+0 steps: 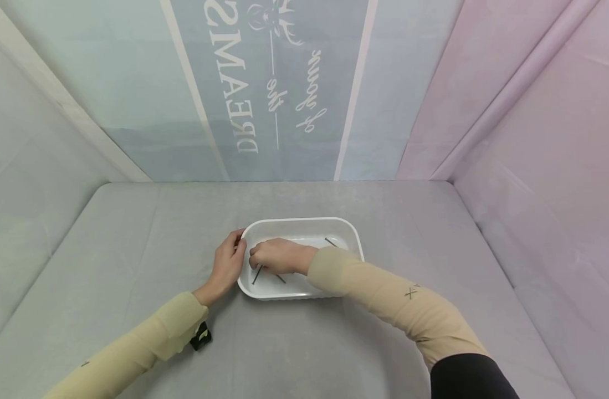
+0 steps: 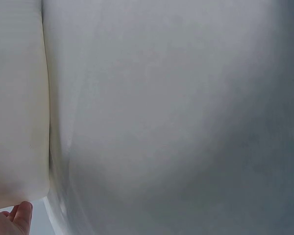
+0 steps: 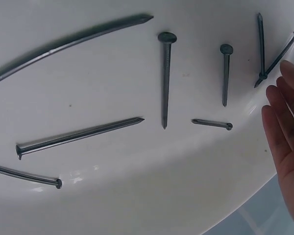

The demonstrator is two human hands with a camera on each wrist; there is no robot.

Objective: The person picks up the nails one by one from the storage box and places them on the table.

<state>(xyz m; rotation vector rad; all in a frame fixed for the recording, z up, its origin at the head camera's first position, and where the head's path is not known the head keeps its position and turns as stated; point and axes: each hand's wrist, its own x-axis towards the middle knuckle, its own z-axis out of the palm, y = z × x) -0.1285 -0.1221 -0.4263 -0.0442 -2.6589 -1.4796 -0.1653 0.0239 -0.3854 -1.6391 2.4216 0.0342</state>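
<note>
**Early stage: a reach, nothing visibly picked up**

We judge the handling to be at an early point. The right hand point(image 1: 279, 255) is down inside the white tray point(image 1: 294, 226), its fingers point(image 3: 277, 137) together and gently bent, the thumb a little apart; we see nothing held between them. The left hand point(image 1: 226, 266) holds the tray's end, thumb at the rim and fingers bent by the outer wall, though its own wrist view barely catches it, so we cannot tell how firm that hold is.

What is left, as far as we can see, is the nails point(image 3: 165, 81), loose on the tray's floor and in no rows. Two slim ones meet just beside the right thumb; two short ones lie near the right fingertips, a thicker one past those, and the long ones, some bowed, farthest from the fingers.

Beneath both hands spreads a grey table point(image 1: 284, 349). Ahead of the fingers hangs a pale blue curtain point(image 1: 304, 155) with mirror-reversed white lettering point(image 1: 241, 105); to their right is a pink curtain point(image 1: 548, 138), to their left a whitish one.
</note>
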